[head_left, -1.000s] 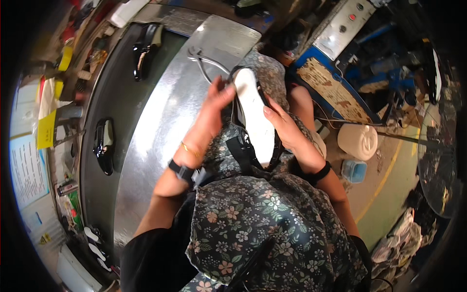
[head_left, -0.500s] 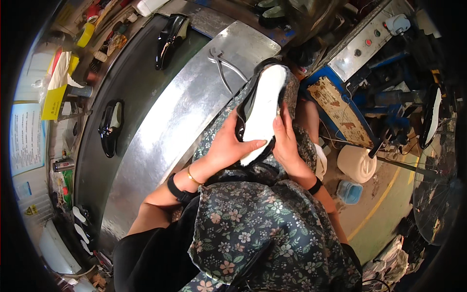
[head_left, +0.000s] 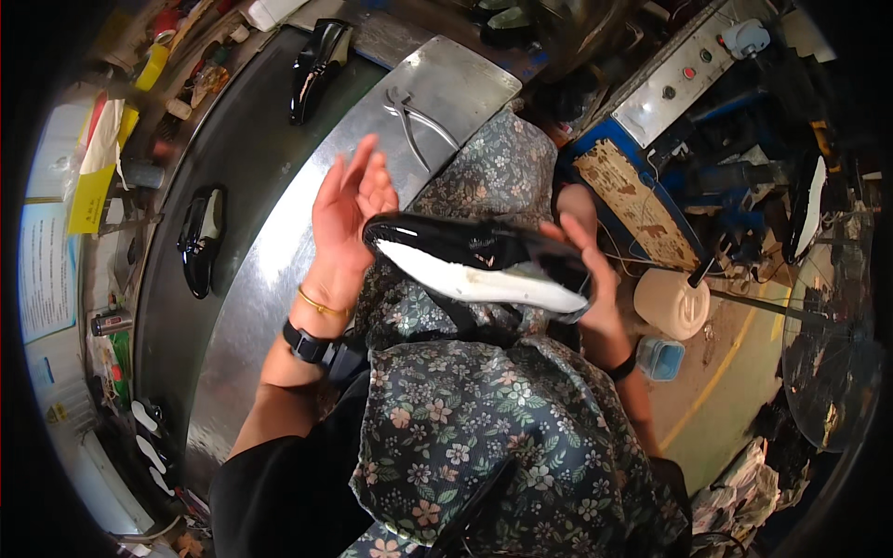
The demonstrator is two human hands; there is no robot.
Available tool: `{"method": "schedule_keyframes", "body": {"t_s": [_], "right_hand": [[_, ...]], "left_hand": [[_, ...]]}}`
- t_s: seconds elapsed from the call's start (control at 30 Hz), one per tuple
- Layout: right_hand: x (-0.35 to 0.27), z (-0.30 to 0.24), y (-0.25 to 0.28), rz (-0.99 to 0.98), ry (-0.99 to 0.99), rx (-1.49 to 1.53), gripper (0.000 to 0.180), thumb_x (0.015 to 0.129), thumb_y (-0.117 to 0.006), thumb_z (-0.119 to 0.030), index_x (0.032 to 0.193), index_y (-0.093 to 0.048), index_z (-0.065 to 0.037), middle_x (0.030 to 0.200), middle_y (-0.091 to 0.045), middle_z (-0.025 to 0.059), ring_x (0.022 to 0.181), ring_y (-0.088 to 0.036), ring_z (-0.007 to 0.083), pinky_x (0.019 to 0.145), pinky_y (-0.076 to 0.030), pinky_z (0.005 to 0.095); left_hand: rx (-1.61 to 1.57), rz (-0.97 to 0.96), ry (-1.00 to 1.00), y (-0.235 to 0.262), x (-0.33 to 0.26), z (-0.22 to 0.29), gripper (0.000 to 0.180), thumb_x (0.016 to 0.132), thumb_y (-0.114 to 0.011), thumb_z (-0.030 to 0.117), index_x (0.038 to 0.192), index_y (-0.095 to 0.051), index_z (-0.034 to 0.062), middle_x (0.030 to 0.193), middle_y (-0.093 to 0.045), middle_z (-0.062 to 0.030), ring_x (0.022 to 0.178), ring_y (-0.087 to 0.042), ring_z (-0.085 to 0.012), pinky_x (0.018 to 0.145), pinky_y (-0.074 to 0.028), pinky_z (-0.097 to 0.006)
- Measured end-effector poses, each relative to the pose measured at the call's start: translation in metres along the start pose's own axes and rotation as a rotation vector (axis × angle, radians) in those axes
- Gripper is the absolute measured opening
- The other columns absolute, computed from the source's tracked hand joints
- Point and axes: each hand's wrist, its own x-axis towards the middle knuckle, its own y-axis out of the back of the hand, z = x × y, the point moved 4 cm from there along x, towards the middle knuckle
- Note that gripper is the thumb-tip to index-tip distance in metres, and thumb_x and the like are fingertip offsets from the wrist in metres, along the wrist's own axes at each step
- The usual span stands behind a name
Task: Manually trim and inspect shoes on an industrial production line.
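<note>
From my remote seat I see the black shoe (head_left: 437,236) swing round – half a second ago it ran lengthwise, white sole (head_left: 465,278) up, between two gripping hands; now it lies crosswise between them, its glossy flank showing above the sole. The left hand (head_left: 352,209) has let go, its fingers spread and raised just beside the shoe's left end; I cannot tell whether the palm grazes it. The right hand (head_left: 595,270) clasps the other end, so I judge that it alone carries the weight, with flank and sole edge both exposed for handling. The pliers (head_left: 406,127) lie untouched on the metal desk (head_left: 246,325), beyond the left hand and a little to its right – well apart from the right hand.
</note>
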Motion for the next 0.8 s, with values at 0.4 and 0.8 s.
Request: {"method": "schedule_keyframes", "body": {"t_s": [0.4, 0.8], "right_hand": [[-0.006, 0.023, -0.004, 0.061, -0.020, -0.051, 0.051, 0.104, -0.036, -0.036, 0.136, -0.046, 0.003, 0.135, -0.052, 0.0162, 0.124, -0.051, 0.0225, 0.106, -0.037, 0.0373], [0.064, 0.030, -0.009, 0.094, 0.327, -1.254, 0.030, 0.091, -0.063, -0.020, 0.110, -0.061, 0.003, 0.091, -0.066, 0.0262, 0.085, -0.065, 0.0415, 0.074, -0.053, 0.0439]], "left_hand": [[0.418, 0.304, -0.299, -0.011, 0.032, -0.087, 0.052, 0.097, -0.047, 0.050, 0.123, -0.056, 0.0061, 0.114, -0.065, -0.0116, 0.105, -0.063, -0.0237, 0.094, -0.050, -0.037], [0.619, 0.504, 0.282, 0.058, 0.053, -0.107, 0.042, 0.095, -0.056, 0.044, 0.118, -0.062, 0.0086, 0.111, -0.067, -0.0061, 0.099, -0.064, -0.0194, 0.088, -0.050, -0.035]]}}
